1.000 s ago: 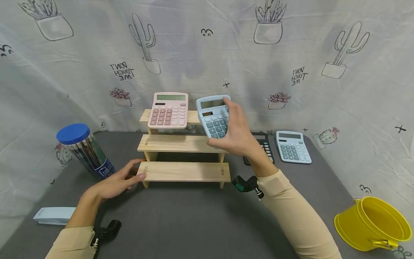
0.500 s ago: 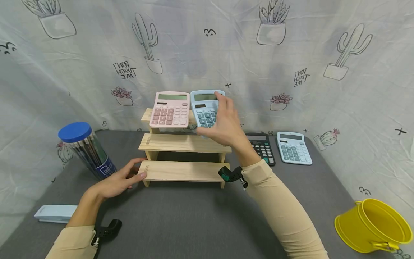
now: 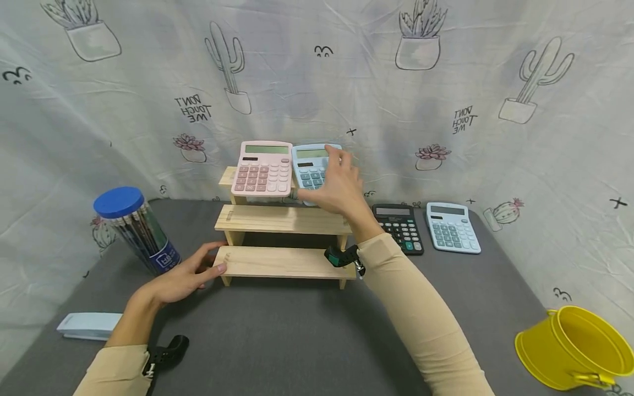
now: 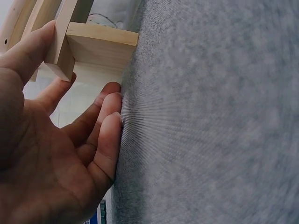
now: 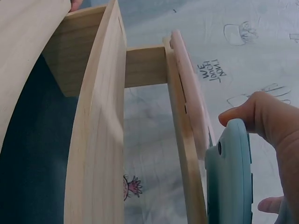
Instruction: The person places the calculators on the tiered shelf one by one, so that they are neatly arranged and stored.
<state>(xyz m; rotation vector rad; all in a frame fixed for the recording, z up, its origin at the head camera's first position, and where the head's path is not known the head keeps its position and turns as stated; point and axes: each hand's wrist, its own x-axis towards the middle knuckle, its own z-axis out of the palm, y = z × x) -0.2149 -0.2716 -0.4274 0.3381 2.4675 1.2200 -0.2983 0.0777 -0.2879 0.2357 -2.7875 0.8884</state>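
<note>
My right hand (image 3: pixel 342 184) holds a light blue calculator (image 3: pixel 308 165) by its sides at the top tier of a three-tier wooden display stand (image 3: pixel 287 261). To its left a pink calculator (image 3: pixel 263 170) leans back on that tier. Edge-on in the right wrist view, the blue calculator (image 5: pixel 231 172) is right beside the board, with a thumb or fingertip at its end. My left hand (image 3: pixel 180 281) pinches the left end of the stand's lowest board; the left wrist view has thumb and index finger on the board end (image 4: pixel 63 44), other fingers curled by the grey cloth.
A black calculator (image 3: pixel 398 225) and another light blue calculator (image 3: pixel 453 226) lie right of the stand. A blue-lidded jar of pencils (image 3: pixel 141 234) and a pale blue case (image 3: pixel 89 325) are at left. A yellow bucket (image 3: pixel 550 346) is at front right. A printed curtain (image 3: pixel 297 99) hangs behind.
My right hand has carried the light blue calculator left and settled it lower on the top tier, close beside the pink one. My left hand has kept its grip on the stand.
</note>
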